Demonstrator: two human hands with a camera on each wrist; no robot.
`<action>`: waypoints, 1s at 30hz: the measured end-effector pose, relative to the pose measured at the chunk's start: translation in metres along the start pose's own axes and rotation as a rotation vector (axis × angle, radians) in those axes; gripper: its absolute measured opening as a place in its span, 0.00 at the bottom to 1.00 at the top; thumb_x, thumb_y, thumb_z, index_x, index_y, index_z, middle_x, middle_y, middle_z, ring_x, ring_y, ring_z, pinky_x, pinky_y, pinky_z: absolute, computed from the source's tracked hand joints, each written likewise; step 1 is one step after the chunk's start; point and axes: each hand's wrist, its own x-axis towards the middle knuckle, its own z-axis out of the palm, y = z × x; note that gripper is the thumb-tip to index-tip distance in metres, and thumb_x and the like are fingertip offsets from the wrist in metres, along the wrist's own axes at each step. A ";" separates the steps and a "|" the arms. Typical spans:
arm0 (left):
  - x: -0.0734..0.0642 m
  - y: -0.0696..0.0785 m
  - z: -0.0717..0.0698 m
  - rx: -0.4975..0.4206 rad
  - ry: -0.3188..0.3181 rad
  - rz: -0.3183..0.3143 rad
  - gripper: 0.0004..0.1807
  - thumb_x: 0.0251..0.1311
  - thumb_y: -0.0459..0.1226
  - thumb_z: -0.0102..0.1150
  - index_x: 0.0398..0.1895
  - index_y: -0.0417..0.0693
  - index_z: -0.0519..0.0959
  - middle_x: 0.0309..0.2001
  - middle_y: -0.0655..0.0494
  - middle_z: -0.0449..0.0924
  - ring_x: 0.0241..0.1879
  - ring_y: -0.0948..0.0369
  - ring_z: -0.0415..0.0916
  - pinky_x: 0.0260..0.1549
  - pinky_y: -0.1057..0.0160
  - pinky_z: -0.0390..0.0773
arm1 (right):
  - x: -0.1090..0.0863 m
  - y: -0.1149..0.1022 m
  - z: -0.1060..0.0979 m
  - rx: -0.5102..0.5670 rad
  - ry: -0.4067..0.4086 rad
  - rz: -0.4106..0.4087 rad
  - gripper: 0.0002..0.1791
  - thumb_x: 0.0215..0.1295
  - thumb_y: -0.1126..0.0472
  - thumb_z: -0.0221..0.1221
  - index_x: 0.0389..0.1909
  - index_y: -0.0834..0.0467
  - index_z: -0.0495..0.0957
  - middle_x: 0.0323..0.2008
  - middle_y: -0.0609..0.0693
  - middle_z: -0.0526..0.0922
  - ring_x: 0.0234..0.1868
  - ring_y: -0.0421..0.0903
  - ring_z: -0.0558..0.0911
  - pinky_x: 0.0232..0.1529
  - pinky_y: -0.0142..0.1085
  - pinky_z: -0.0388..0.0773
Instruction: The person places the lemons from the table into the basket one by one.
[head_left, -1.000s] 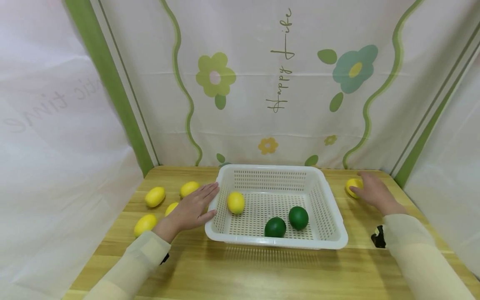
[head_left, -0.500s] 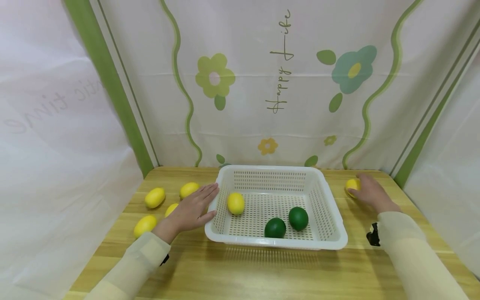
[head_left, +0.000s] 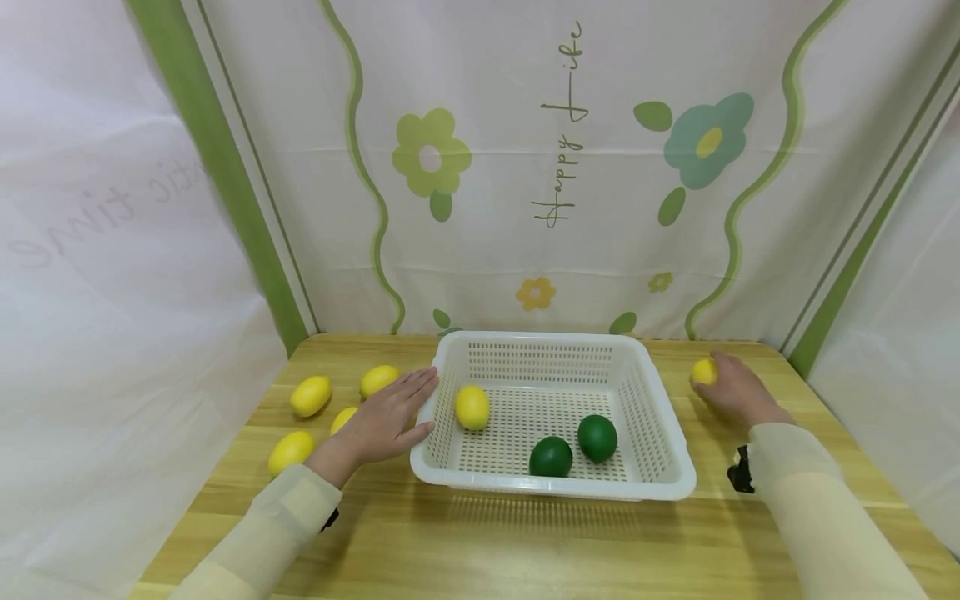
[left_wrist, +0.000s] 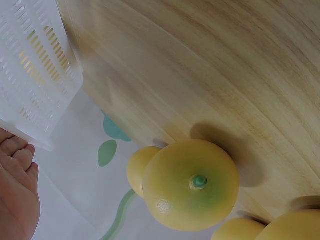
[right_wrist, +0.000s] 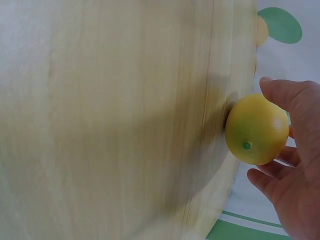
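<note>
My left hand [head_left: 384,421] rests with straight fingers on the left rim of a white plastic basket [head_left: 555,482]. At the table's far right, my right hand [head_left: 738,390] has its thumb and curled fingers around a yellow lemon [head_left: 703,372]. In the right wrist view that lemon [right_wrist: 256,131] sits on the wood between thumb and fingers; how firmly they press is hard to see. Inside the basket are one lemon [head_left: 472,407] at the left and two dark green round fruits, one [head_left: 551,456] near the front wall and one [head_left: 597,437] to its right.
Several more lemons lie on the wooden table [head_left: 480,550] left of the basket, among them one [head_left: 311,395] at the back left and one [head_left: 291,451] nearer the left sleeve. A printed curtain [head_left: 480,233] stands behind the table, with white sheets at both sides.
My right hand has moved slightly left and closed in around the lemon at the right, covering more of it. The left hand, the basket and the fruit in it have stayed put.
</note>
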 end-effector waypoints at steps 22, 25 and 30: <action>0.001 0.000 0.001 0.009 0.005 0.004 0.37 0.72 0.52 0.41 0.70 0.29 0.60 0.70 0.37 0.59 0.70 0.46 0.56 0.68 0.48 0.56 | 0.002 0.003 0.010 -0.015 0.022 -0.003 0.44 0.65 0.57 0.58 0.67 0.82 0.46 0.58 0.84 0.55 0.54 0.78 0.63 0.53 0.69 0.63; 0.001 0.000 0.000 0.008 0.003 0.000 0.37 0.73 0.53 0.40 0.70 0.29 0.60 0.70 0.37 0.59 0.70 0.46 0.56 0.68 0.48 0.56 | 0.002 0.004 0.010 -0.007 0.032 -0.004 0.44 0.65 0.58 0.58 0.66 0.82 0.47 0.57 0.84 0.56 0.54 0.78 0.64 0.53 0.69 0.63; 0.000 0.001 0.000 0.004 0.008 0.002 0.37 0.73 0.53 0.39 0.70 0.29 0.60 0.70 0.37 0.59 0.70 0.46 0.56 0.68 0.47 0.56 | 0.002 0.005 0.011 0.010 0.043 0.006 0.42 0.64 0.59 0.58 0.66 0.81 0.47 0.56 0.83 0.57 0.53 0.78 0.65 0.52 0.68 0.64</action>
